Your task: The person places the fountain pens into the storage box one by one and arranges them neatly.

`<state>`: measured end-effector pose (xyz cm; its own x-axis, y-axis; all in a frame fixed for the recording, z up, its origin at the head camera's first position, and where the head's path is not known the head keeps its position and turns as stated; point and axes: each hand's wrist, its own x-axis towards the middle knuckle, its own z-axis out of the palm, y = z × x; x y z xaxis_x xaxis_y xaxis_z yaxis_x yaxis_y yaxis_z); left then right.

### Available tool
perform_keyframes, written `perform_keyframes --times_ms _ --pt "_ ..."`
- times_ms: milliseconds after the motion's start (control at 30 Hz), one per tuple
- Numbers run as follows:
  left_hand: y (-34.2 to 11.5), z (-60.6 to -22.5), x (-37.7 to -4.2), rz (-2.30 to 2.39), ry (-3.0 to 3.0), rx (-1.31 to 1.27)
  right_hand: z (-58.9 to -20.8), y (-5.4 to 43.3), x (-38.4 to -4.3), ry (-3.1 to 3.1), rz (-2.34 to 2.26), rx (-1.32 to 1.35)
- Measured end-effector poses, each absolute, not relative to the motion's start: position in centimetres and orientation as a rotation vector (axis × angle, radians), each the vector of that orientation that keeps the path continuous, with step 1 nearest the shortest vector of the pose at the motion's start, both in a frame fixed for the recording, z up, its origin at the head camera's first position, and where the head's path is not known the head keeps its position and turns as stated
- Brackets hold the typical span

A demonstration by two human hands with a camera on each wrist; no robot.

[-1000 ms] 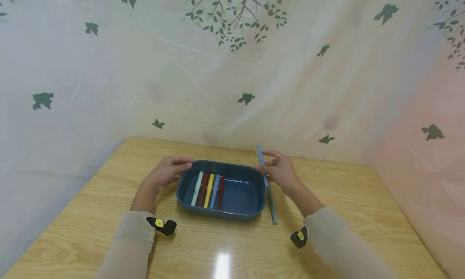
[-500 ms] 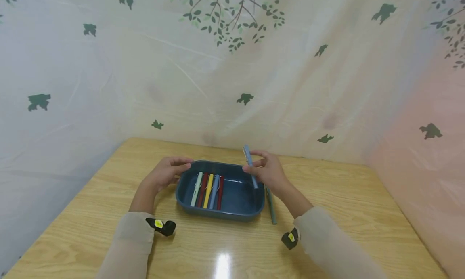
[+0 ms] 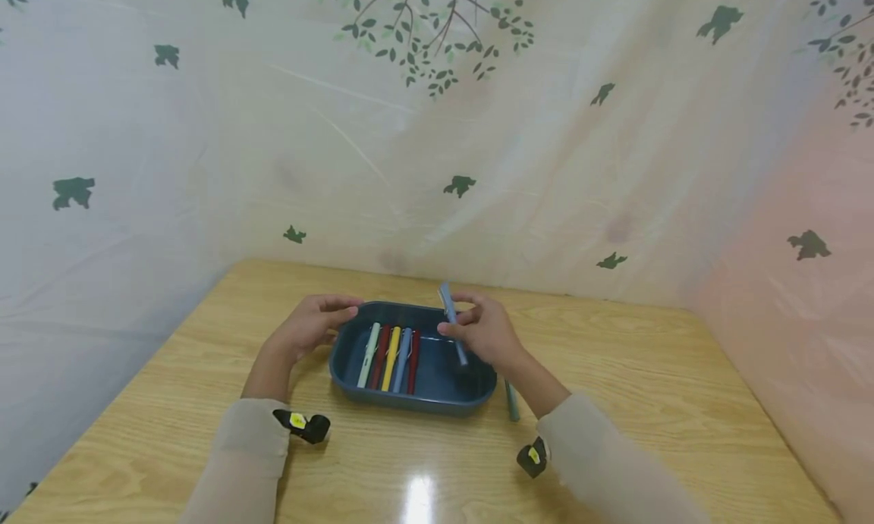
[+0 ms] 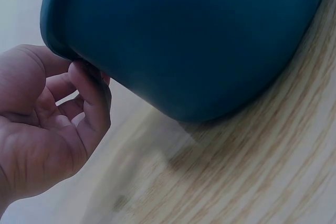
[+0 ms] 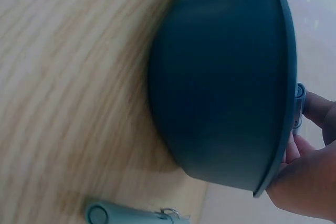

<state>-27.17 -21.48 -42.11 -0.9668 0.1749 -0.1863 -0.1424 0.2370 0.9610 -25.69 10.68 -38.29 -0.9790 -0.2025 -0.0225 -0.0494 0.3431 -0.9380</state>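
A dark blue rectangular box (image 3: pixel 437 403) with rounded corners stands on the table. Its left rim is pinched by my left hand (image 3: pixel 310 327), with curled fingers (image 4: pixel 94 98) under the lip in the left wrist view. My right hand (image 3: pixel 485 331) holds a light blue pen (image 3: pixel 451 312), tilted, above the box's right half. Inside the box, side by side on the left, lie a pale green pen (image 3: pixel 369 356), a dark red pen (image 3: pixel 381 357), a yellow pen (image 3: pixel 391 359), a blue pen (image 3: pixel 403 359) and another dark red pen (image 3: pixel 413 361).
On the table just right of the box lies a grey-green pen (image 3: pixel 512 403), partly hidden by my right arm; its end and clip show in the right wrist view. The wooden table (image 3: pixel 649 403) reaches back to a printed curtain (image 3: pixel 382 167) with leaves and birds.
My right hand has carried the light blue pen leftward from outside the box's right rim to over its inside. The left hand has stayed on the rim.
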Motion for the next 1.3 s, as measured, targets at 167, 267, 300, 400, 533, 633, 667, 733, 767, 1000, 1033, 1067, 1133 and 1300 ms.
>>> perform_keyframes --times_ms 167,267,300,400,533,633,667,733,767,1000,1033,1067,1133,1300 --pt "-21.5 -42.3 -27.2 1.806 2.248 0.025 -38.6 9.9 -25.4 2.463 -1.702 -0.236" --pt "-21.5 -42.3 -27.2 1.809 2.244 0.021 -38.8 9.5 -25.2 2.476 -1.677 -0.245" --pt "-21.5 -42.3 -27.2 1.810 2.243 0.018 -38.9 9.4 -25.2 2.481 -1.666 -0.248" --pt "-21.5 -42.2 -27.1 1.806 2.242 0.019 -39.1 9.1 -25.0 2.497 -1.632 -0.254" --pt "-21.5 -42.1 -27.1 1.803 2.235 0.036 -39.5 8.8 -24.8 2.520 -1.582 -0.266" --pt "-21.6 -42.1 -27.1 1.806 2.230 0.046 -39.7 8.6 -24.7 2.529 -1.554 -0.261" --pt "-21.6 -42.1 -27.1 1.808 2.229 0.044 -39.8 8.6 -24.7 2.532 -1.545 -0.256" --pt "-21.6 -42.2 -27.1 1.810 2.229 0.046 -39.9 8.4 -24.7 2.534 -1.534 -0.252" --pt "-21.6 -42.2 -27.1 1.812 2.230 0.041 -39.9 8.4 -24.7 2.531 -1.532 -0.256" --pt "-21.6 -42.4 -27.2 1.809 2.233 0.036 -40.3 7.8 -24.3 2.511 -1.509 -0.291" --pt "-21.6 -42.4 -27.3 1.808 2.232 0.030 -40.3 7.7 -24.3 2.519 -1.499 -0.287" --pt "-21.5 -42.3 -27.3 1.804 2.236 0.024 -40.4 7.7 -24.3 2.525 -1.492 -0.287" --pt "-21.5 -42.3 -27.4 1.804 2.236 0.018 -40.5 7.6 -24.3 2.537 -1.474 -0.278" --pt "-21.5 -42.3 -27.4 1.805 2.234 0.031 -40.7 7.5 -24.3 2.566 -1.407 -0.257"
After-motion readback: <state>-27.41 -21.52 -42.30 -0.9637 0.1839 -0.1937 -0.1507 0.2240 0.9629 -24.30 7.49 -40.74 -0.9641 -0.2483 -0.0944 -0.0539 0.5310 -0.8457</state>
